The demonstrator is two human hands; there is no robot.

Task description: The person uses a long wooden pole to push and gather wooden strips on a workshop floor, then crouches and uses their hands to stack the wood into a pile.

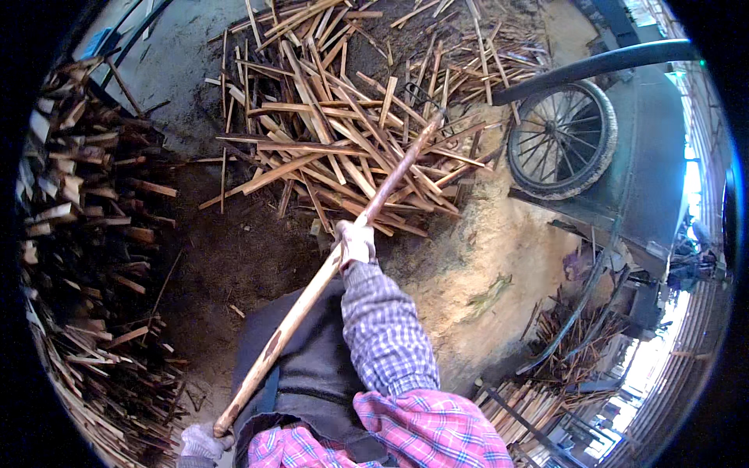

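Observation:
A long-handled fork (300, 308) runs slantwise from the lower left to the wood pile, its wooden shaft pale below and darker above. Near its far end dark curved metal tines (417, 95) show among the sticks; the tips are hidden. My right hand (356, 243), in a light glove, is closed round the middle of the shaft. At the lower left my left hand (204, 443), also gloved, is closed at the shaft's butt end. Beyond my right hand lies a loose, crisscrossed heap of thin wood strips (328, 148).
Along the left rises a tall stack of split wood (86, 210). A spoked wheel (563, 139) of a cart stands at the right, beneath a dark curved bar (597, 69). Sawdust (488, 257) covers the ground there. More strips (523, 409) lie bundled at the lower right.

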